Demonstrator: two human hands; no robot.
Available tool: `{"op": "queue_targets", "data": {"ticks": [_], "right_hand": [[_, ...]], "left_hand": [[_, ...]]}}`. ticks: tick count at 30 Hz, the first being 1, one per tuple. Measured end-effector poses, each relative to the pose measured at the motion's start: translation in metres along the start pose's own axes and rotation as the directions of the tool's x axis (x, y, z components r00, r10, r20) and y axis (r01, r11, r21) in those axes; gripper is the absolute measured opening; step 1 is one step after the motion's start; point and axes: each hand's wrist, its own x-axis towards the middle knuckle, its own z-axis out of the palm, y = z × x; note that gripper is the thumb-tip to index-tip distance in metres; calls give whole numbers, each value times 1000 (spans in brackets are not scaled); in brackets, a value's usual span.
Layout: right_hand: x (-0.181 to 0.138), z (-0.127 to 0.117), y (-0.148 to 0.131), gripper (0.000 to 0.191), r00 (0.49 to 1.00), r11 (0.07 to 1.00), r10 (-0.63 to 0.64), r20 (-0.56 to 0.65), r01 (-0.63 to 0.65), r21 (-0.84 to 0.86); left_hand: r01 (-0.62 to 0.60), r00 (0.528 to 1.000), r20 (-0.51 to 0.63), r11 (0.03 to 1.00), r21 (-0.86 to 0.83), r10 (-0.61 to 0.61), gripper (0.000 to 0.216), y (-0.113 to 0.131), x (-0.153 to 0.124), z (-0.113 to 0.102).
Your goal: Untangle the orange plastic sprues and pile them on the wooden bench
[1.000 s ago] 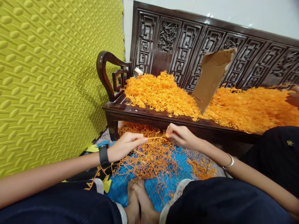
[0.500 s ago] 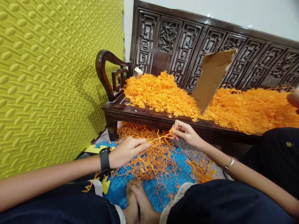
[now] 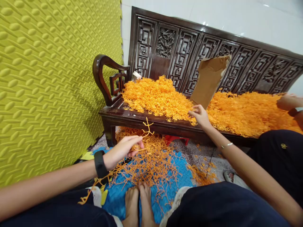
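Observation:
My left hand (image 3: 129, 145), with a black band at the wrist, is closed around a branched orange plastic sprue (image 3: 148, 127). Its thin twigs stick up past my fingertips. Another orange branched strand (image 3: 88, 192) hangs by my left wrist, over my leg. My right hand (image 3: 200, 116) is at the front edge of the bench, its bent fingers apart at the side of a heap of small orange spidery pieces (image 3: 156, 96). Whether a small piece still touches those fingertips is unclear.
Upright cardboard (image 3: 207, 82) divides the heap from a second orange heap (image 3: 243, 110) on the dark carved bench (image 3: 127, 115). Another person's hand (image 3: 287, 101) is over that second heap. Bare sprues (image 3: 153, 164) litter the blue mat (image 3: 184, 176). A red stool (image 3: 176, 138) shows under the bench.
My right hand has left the sprue and moved up and right to the heap's edge. The sprue in my left hand now points upward. The other person's hand has come further into view.

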Motion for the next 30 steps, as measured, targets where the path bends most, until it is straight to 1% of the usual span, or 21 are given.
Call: {"op": "queue_targets", "data": {"ticks": [3,5,7,9,11,12,15,16,17,18,19,21,23,26,28,30], "right_hand": [[46,-6,-2,38,999,979,-47,-14,43,-197],[67,-7,-3,45,998,953,-54,32,61,-297],[78,-4,-3,56,994,932,-43,100,76,-356],[75,6,-7,62,984,923,-50,169,110,-368],[61,23,-17,59,970,927,-92,224,166,-338],[50,33,-26,54,964,928,-118,240,193,-318],[1,61,-67,31,939,943,-231,253,280,-179],[-18,68,-85,29,918,945,-300,260,324,-55],[-37,74,-102,31,884,935,-352,307,349,67],[-55,78,-119,34,844,923,-384,375,343,172],[-72,81,-133,34,802,913,-405,438,336,230],[-96,83,-153,29,737,911,-413,535,333,244],[-107,82,-160,25,702,907,-417,577,366,210],[-112,79,-157,21,657,883,-462,596,403,240],[-114,77,-154,16,628,865,-498,598,409,291],[-116,74,-154,10,610,852,-520,598,418,314]], "left_hand": [[-10,999,44,985,-171,18,31,5,-2,5],[6,995,92,946,-324,25,29,9,-4,5],[39,991,132,893,-449,24,29,13,-5,4],[58,990,141,845,-532,20,32,17,-5,3],[65,991,131,805,-590,16,37,20,-5,2],[66,992,124,786,-615,14,39,21,-5,1],[65,996,92,735,-675,-4,46,22,-3,1],[65,997,80,723,-688,-13,48,21,-3,1],[65,997,74,713,-698,-18,49,21,-3,2],[66,997,77,706,-705,-16,49,22,-2,2],[65,996,87,702,-709,-4,49,22,-3,3],[59,991,124,700,-712,42,48,22,-3,5],[44,984,153,713,-700,89,48,22,-4,6],[9,977,169,761,-648,132,44,19,-5,8],[-18,977,158,798,-603,142,40,17,-5,8],[-30,982,138,834,-550,126,43,16,-7,9]]}}
